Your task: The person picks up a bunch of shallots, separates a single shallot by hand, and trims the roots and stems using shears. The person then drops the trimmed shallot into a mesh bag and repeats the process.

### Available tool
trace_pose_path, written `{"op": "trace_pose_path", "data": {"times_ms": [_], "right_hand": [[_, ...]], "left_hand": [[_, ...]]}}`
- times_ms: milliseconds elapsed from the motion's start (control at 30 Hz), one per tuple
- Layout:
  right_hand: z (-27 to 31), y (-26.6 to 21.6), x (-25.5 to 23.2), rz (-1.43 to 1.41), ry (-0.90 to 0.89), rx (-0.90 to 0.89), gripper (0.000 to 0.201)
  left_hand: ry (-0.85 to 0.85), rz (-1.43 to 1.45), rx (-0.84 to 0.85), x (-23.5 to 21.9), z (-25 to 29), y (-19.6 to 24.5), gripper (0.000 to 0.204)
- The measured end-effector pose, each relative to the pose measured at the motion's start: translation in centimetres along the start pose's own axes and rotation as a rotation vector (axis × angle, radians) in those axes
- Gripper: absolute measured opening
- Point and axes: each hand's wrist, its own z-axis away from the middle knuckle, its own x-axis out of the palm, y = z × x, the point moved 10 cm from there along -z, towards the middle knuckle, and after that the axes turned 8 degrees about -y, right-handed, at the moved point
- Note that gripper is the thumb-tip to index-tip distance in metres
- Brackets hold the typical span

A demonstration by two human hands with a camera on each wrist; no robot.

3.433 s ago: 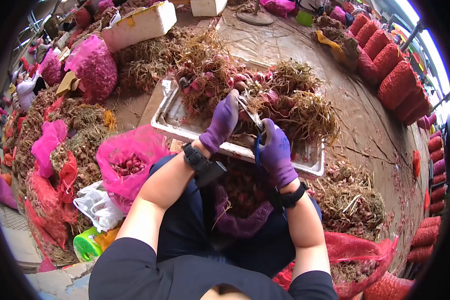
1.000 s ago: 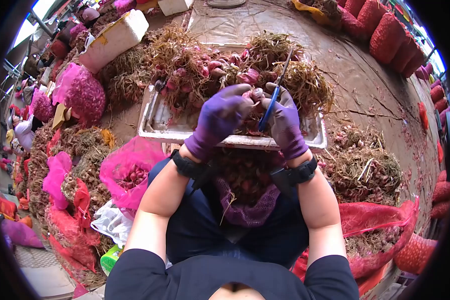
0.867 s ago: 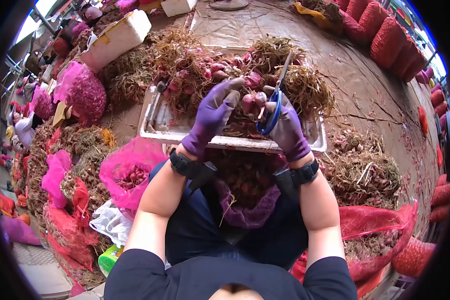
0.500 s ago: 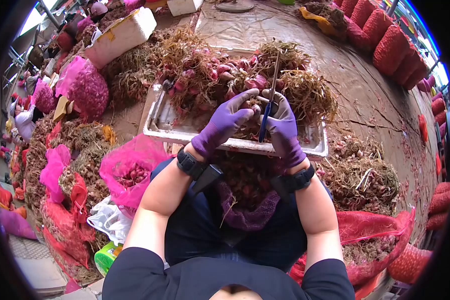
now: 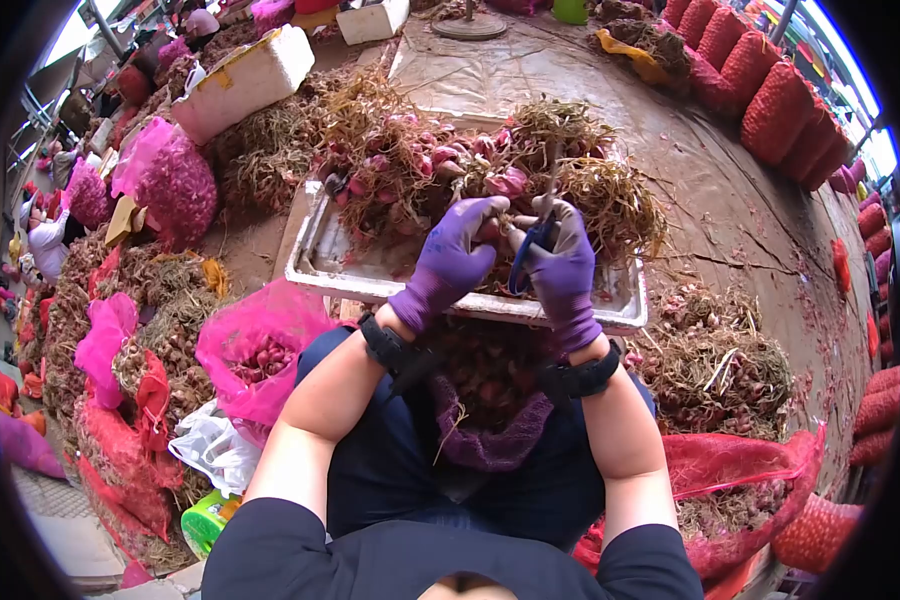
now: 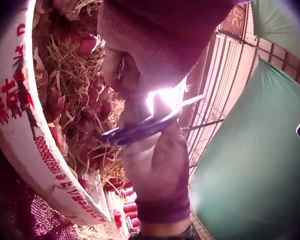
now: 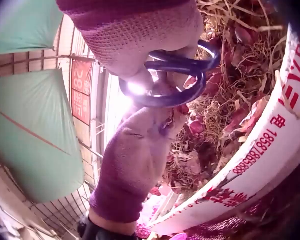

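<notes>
Both hands wear purple gloves and meet over the front of a white foam tray [image 5: 345, 284]. My left hand [image 5: 455, 258] pinches a small red shallot [image 5: 490, 229], mostly covered by the fingers. My right hand [image 5: 564, 275] holds blue-handled scissors [image 5: 520, 268], the blades pointing away over the heap; its fingertips are right beside the left hand's at the shallot. In the right wrist view the looped scissor handles [image 7: 162, 101] hang at the fingers. Dry-stemmed shallots [image 5: 505, 182] are heaped on the tray. Below, between the legs, an open purple mesh bag [image 5: 490, 448] holds loose bulbs.
A pink mesh bag [image 5: 260, 320] of bulbs and a white plastic bag [image 5: 215, 445] lie at left. Piled stems [image 5: 720, 365] and a red mesh bag [image 5: 740, 465] are at right. A foam box [image 5: 245, 85] stands behind; filled red sacks [image 5: 775, 110] line the back right.
From spread fingers showing two bulbs, the hands have closed together over the shallot. The scissors, earlier pointing up left toward the left hand, now point away from the body.
</notes>
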Motion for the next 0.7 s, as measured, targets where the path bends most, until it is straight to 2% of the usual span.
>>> {"op": "trace_pose_path", "data": {"times_ms": [33, 100, 233, 300, 400, 467, 500, 567, 600, 633, 700], "right_hand": [[0.0, -0.3, -0.1, 0.138, 0.010, -0.082, 0.033], [0.5, -3.6, -0.2, 0.364, 0.082, -0.221, 0.030], [0.5, -2.2, -0.5, 0.422, 0.085, -0.175, 0.030], [0.6, -3.7, -0.2, 0.481, 0.058, -0.142, 0.032], [0.1, -2.6, -0.6, 0.464, 0.026, -0.094, 0.033], [-0.3, 1.0, -1.0, -0.058, 0.014, 0.125, 0.033], [-0.2, 0.8, -1.0, -0.058, 0.015, 0.121, 0.033], [0.5, 1.9, -0.4, -0.434, 0.018, 0.269, 0.038], [0.1, 1.9, -1.0, -0.198, 0.010, 0.202, 0.038], [0.2, 2.1, -0.8, -0.196, 0.008, 0.200, 0.038], [0.2, 0.2, -0.2, 0.024, -0.009, 0.090, 0.031]], "left_hand": [[-0.015, -0.208, 0.069, 0.4, 0.1, 1.3, 0.048], [0.014, -0.239, 0.139, 0.5, 0.3, 2.1, 0.046], [-0.018, -0.314, 0.088, 0.8, 0.2, 2.4, 0.045], [-0.035, -0.278, 0.047, 0.9, 0.3, 2.7, 0.044], [-0.035, -0.267, 0.016, 0.9, 0.4, 3.0, 0.044], [0.000, -0.277, 0.085, 0.8, 0.5, 3.7, 0.044], [0.000, -0.278, 0.089, 0.8, 0.5, 4.0, 0.044], [0.002, -0.263, 0.044, 0.6, 0.4, 4.1, 0.044], [0.005, -0.263, 0.047, 0.5, 0.4, 4.0, 0.044], [0.017, -0.284, 0.025, 0.2, 0.4, 3.7, 0.043], [0.028, -0.303, 0.004, 0.1, 0.5, 2.9, 0.043]]}}
